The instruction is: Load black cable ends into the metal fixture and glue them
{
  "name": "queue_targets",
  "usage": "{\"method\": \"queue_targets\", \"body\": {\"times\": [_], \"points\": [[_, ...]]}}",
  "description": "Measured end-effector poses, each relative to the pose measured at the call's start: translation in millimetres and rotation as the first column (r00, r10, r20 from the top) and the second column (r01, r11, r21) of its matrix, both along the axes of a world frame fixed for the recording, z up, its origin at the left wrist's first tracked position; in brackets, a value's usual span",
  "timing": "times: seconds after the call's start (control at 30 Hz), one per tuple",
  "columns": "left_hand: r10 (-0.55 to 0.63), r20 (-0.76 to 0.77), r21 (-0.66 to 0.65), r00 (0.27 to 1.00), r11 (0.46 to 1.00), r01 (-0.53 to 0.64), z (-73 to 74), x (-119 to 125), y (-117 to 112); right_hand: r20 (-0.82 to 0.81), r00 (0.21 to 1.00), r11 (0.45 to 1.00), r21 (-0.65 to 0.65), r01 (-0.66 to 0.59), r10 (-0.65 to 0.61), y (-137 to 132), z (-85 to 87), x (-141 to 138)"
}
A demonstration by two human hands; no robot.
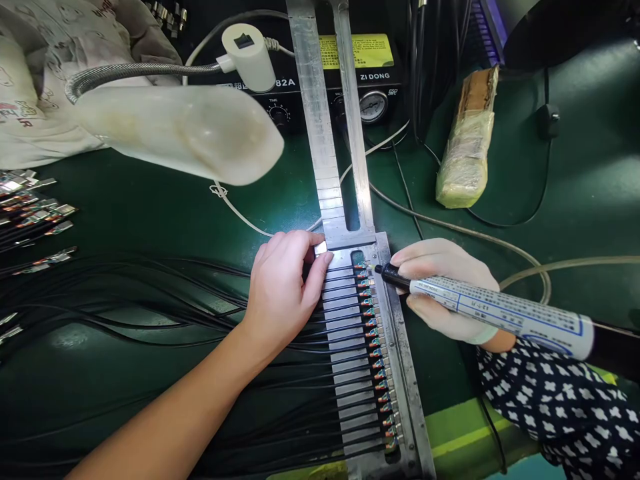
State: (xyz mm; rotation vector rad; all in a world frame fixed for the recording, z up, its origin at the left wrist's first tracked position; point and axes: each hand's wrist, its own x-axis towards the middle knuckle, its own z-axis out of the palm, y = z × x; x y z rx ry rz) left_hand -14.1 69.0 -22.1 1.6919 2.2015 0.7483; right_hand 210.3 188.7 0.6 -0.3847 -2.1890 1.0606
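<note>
My bare left hand (285,273) is closed at the upper left corner of a slotted metal fixture (345,333), thumb and fingers around a small shiny metal tab (321,249). Black cables lie side by side across the fixture, their stripped coloured wires meeting a row of small connectors (375,323). My gloved right hand (450,287) grips a dispensing syringe (505,310) with a printed white label. The syringe slants down to the left, its black tip beside the topmost connector. Whether the tip touches it, I cannot tell.
A second slotted metal fixture (320,120) extends away from the first, over a black dispenser box (385,87). At upper left hangs a white lamp (200,133). A tape-wrapped block (467,143) lies right, near a clear hose (545,280). Another person's sleeve (50,73) shows beyond.
</note>
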Motion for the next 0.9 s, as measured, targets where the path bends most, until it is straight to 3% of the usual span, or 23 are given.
{"method": "queue_targets", "body": {"times": [0.47, 0.67, 0.9], "points": [[-0.001, 0.005, -0.008, 1.000, 1.000, 0.001, 0.5, -0.8, -0.6, -0.018, 1.000, 1.000, 0.014, 0.015, -0.015, -0.5, 1.4, 1.8], [-0.002, 0.012, -0.002, 1.000, 1.000, 0.002, 1.2, -0.7, -0.4, -0.068, 0.997, 0.999, 0.029, -0.045, 0.047, -2.0, 3.0, 8.5], [0.001, 0.002, 0.002, 1.000, 1.000, -0.001, 1.4, 0.1, 0.2, -0.013, 0.998, 0.997, -0.019, -0.068, 0.068, -2.2, 1.1, 6.3]]}}
